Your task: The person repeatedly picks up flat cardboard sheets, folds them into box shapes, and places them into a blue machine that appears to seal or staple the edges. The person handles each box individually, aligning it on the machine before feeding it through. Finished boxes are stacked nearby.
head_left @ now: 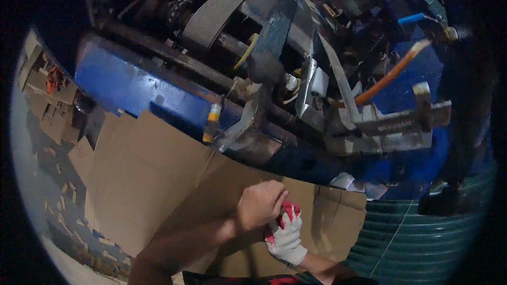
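Just in front of my body, below the machine's front edge, my two hands meet over the cardboard. The bare fist of my left hand (261,204) has its fingers curled in, with the knuckles toward the machine. Pressed against it is my right hand (288,237), in a white knit work glove with red coating on the fingers. The gloved fingers are bent and touch the left hand's fingers. Whatever lies between the hands, if anything, is hidden. Large cardboard sheets (148,163) spread beneath both forearms.
Ahead stands a blue machine frame (124,76) with ribbed belts (224,13), a metal bracket (385,134), an orange hose (388,79) and a yellow-and-black handle (212,121). Green corrugated sheeting (422,237) lies at the right. Cardboard scraps (66,221) litter the floor at left.
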